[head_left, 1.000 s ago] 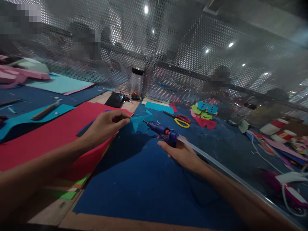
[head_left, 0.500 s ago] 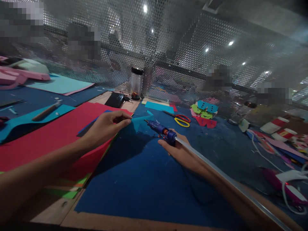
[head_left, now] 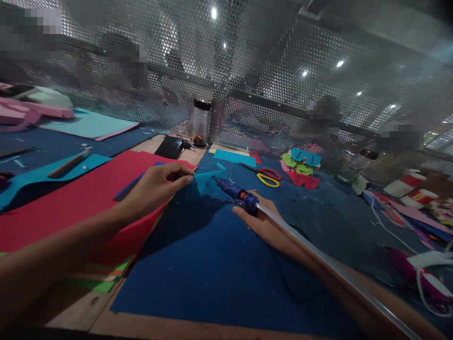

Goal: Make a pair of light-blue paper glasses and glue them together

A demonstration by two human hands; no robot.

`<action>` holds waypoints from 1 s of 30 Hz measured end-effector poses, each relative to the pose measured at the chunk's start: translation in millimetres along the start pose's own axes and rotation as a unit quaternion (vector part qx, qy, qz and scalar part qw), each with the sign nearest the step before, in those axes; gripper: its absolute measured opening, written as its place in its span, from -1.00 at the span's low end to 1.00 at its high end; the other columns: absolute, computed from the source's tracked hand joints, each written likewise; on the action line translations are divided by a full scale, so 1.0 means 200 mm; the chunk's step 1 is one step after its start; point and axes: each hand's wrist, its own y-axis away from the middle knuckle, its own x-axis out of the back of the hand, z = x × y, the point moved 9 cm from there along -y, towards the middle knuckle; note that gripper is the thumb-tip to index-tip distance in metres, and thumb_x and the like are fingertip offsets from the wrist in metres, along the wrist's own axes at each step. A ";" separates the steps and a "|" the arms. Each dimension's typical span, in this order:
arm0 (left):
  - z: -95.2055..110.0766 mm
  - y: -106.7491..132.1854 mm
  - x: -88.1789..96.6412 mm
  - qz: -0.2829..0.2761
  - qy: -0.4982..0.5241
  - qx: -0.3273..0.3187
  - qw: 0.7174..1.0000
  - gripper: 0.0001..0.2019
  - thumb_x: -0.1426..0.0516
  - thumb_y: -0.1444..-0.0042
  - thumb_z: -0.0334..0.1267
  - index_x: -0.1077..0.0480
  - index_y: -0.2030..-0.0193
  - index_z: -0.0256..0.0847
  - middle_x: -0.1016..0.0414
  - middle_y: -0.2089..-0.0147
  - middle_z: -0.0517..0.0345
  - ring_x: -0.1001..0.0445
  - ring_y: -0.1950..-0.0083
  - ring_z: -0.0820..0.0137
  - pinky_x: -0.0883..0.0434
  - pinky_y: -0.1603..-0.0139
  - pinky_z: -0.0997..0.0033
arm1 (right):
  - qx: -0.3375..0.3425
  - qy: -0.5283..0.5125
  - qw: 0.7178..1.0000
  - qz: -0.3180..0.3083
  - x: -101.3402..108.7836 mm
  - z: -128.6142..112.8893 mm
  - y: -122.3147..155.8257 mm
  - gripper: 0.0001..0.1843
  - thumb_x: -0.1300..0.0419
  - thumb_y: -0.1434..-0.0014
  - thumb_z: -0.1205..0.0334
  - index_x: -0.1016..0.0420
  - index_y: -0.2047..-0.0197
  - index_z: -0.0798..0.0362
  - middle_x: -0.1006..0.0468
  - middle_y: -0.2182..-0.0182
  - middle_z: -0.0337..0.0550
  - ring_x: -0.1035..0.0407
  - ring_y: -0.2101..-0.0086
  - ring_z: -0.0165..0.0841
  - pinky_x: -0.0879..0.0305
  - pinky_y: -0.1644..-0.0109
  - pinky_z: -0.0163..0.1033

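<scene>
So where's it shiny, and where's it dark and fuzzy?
Head view: the clear stick behind the glue gun catches some glare, and white lights glare up top; head view: a dark shadow lies on the blue mat near the left hand; head view: everything behind the perforated screen looks hazy, partly pixelated.

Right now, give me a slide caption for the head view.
Left hand pinches a blue paper piece; right hand holds a blue glue gun, nozzle close to the paper, scissors lying beyond.

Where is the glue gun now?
The glue gun is mid-frame in the head view, in the right hand, nozzle near the blue paper in the left hand.
</scene>
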 end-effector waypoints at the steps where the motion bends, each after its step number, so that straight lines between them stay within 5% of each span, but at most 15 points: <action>1: 0.00 0.00 0.00 -0.001 0.000 0.001 1.000 -0.69 -0.21 -0.25 0.04 -0.62 0.13 -0.14 -0.68 0.19 0.11 -0.60 0.13 0.23 -0.47 0.13 0.32 | 0.002 0.002 1.000 0.001 0.00 0.00 0.00 -0.71 -0.25 -0.31 -0.06 -0.48 0.06 -0.03 -0.45 0.50 -0.34 -0.37 0.48 -0.38 -0.23 0.37 -0.29; 30: -0.05 -0.01 0.00 -0.014 0.057 0.026 0.998 -0.66 -0.23 -0.25 0.05 -0.60 0.11 -0.20 -0.66 0.19 0.10 -0.57 0.14 0.25 -0.46 0.13 0.33 | 0.005 0.008 1.000 0.003 0.00 0.01 0.01 -0.69 -0.23 -0.33 -0.12 -0.44 0.15 -0.04 -0.42 0.54 -0.36 -0.35 0.52 -0.39 -0.22 0.41 -0.29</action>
